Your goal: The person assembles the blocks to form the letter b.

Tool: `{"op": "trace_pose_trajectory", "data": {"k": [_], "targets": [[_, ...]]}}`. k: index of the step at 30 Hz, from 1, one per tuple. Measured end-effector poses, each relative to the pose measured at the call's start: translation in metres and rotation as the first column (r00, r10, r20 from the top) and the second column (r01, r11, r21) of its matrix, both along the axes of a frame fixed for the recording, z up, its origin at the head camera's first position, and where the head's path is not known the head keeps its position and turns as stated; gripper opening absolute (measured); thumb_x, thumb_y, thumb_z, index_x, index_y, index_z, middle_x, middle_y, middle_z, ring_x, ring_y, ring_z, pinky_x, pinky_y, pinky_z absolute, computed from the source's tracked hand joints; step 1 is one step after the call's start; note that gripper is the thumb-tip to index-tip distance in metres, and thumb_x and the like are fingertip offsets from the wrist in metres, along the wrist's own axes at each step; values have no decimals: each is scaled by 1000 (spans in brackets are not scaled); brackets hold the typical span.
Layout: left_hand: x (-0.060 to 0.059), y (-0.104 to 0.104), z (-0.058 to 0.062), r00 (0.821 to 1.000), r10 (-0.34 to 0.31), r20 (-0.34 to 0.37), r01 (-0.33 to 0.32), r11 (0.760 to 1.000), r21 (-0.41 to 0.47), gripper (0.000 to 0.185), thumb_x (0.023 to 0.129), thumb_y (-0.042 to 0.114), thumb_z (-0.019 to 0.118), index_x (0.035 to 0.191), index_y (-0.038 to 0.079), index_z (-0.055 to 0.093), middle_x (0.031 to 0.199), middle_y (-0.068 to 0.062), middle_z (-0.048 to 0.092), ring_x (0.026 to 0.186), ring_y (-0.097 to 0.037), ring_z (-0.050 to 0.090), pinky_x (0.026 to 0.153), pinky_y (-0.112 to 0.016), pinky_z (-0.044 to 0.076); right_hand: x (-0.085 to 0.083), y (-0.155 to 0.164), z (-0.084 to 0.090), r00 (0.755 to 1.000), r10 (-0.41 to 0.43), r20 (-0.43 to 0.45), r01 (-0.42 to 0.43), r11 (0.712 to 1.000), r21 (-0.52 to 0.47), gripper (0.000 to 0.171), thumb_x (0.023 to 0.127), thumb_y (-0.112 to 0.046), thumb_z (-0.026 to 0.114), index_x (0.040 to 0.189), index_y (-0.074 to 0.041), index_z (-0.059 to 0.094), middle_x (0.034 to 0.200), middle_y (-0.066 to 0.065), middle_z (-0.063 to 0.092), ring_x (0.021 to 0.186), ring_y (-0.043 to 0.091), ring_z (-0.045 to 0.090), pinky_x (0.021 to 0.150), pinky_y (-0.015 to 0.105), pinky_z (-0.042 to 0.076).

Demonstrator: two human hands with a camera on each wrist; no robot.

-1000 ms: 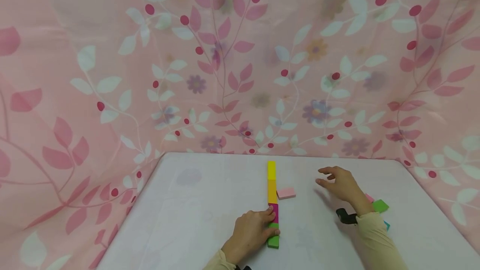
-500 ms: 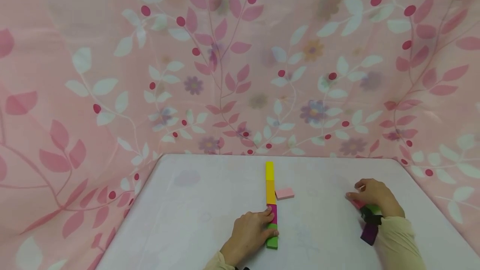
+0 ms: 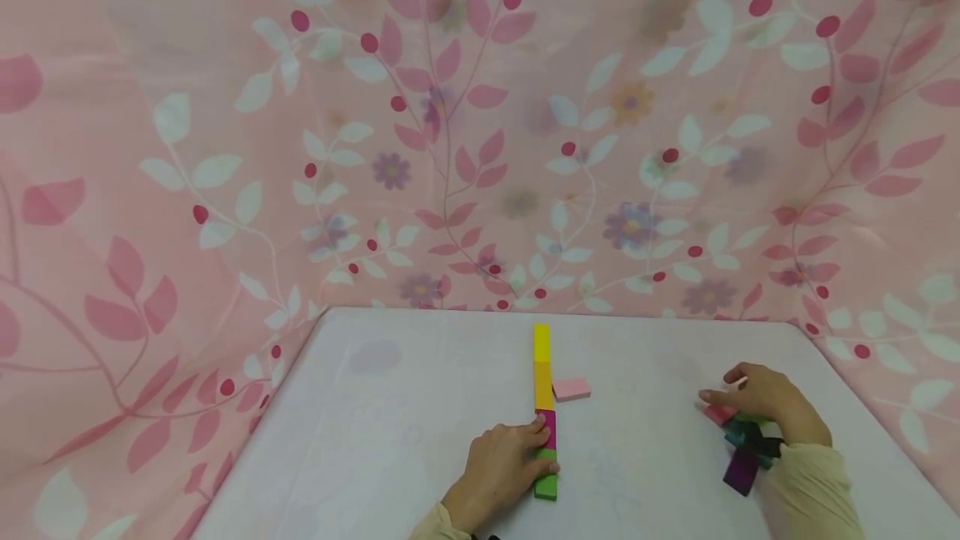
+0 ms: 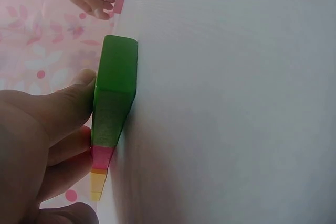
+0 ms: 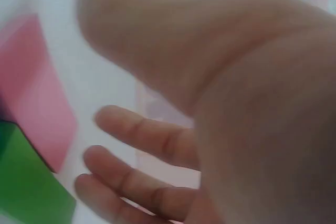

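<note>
A straight row of blocks runs away from me on the white table: a green block [image 3: 546,487] nearest, then a magenta block [image 3: 551,427], an orange block [image 3: 543,386] and a yellow block [image 3: 542,342]. My left hand [image 3: 501,469] rests on the near end, thumb on the green block [image 4: 116,69] and fingertips on the magenta one. My right hand [image 3: 768,394] hovers at a loose pile on the right, thumb and fingers apart. Beside that hand are a pink block [image 5: 39,87] and a green block [image 5: 34,177]; nothing is between its fingers.
A light pink block [image 3: 572,389] lies just right of the row. In the pile, a dark purple block [image 3: 741,472] lies nearest me, and the right wrist strap partly hides others. A pink floral cloth [image 3: 480,148] hangs behind the table [image 3: 375,423].
My right hand has moved right and toward me, from near the middle of the table to the pile. My left hand has stayed on the row.
</note>
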State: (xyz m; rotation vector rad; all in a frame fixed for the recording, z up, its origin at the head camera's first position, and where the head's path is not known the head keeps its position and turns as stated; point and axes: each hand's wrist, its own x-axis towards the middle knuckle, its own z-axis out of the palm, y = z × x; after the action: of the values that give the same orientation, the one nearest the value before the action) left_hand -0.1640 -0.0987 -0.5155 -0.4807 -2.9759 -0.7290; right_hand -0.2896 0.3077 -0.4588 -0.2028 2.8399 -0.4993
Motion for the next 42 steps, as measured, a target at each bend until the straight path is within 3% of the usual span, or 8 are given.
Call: {"op": "trace_pose_trajectory", "data": {"k": [10,14,18,24,29,33,38,42], "targets": [[2,-1,-1,1000,-2,-11,2,1000,6,54,79,55,74,124,27,69,128,12,65,108,-21,68,57,-20,46,7,1,0,989,-130,63,131,991,-8,77,66,-63,81,103,1,61,87,15,60,80,32,54,66,47,48],[2,-1,-1,1000,-3,-16,3,1000,-5,54,79,55,74,125,27,68,128,12,65,108,-22,69,59,-23,49,3,-2,-3,997,-74,5,75,996,-42,70,68,-55,85,105,1,64,92,17,64,82,31,57,69,47,49],[0,-1,-1,1000,-1,-27,0,1000,-26,54,79,56,74,125,29,68,129,12,65,107,-24,69,63,-28,52,0,-12,-5,997,44,-64,-52,989,-136,57,72,-29,87,113,2,65,106,23,66,92,33,63,73,44,53],[0,-1,1,1000,4,-17,-4,1000,-28,54,80,57,73,126,29,68,129,12,65,106,-24,69,66,-30,53,0,-33,-11,994,110,-14,-110,951,-288,59,72,-11,83,126,-3,61,118,23,63,105,38,62,74,41,56],[0,1,1,1000,-8,-26,7,1000,-22,54,80,57,73,125,28,68,129,12,65,108,-23,69,64,-28,52,0,-40,-13,989,138,-56,-149,941,-304,62,76,-20,84,129,-2,59,122,24,62,108,40,61,76,43,57],[0,1,1,999,-13,-40,12,1000,-25,54,80,57,73,125,28,69,128,11,65,107,-24,69,62,-26,51,-1,-38,-13,988,121,-96,-142,959,-245,63,74,-31,87,123,1,62,114,23,64,101,37,62,78,46,55],[0,1,1,999,-12,-40,12,1000,-24,54,80,57,73,126,28,68,128,12,65,107,-24,69,63,-26,51,-2,-36,-12,997,51,-54,-60,984,-170,58,73,-39,87,112,-1,66,95,9,64,87,25,57,75,41,50],[1,0,2,999,-11,-42,10,1000,-21,53,80,55,74,126,28,68,128,12,65,107,-24,69,65,-29,53,-2,-37,-13,998,48,-42,-55,983,-173,53,73,-36,87,110,-3,68,92,6,65,84,22,57,74,40,49]]}}
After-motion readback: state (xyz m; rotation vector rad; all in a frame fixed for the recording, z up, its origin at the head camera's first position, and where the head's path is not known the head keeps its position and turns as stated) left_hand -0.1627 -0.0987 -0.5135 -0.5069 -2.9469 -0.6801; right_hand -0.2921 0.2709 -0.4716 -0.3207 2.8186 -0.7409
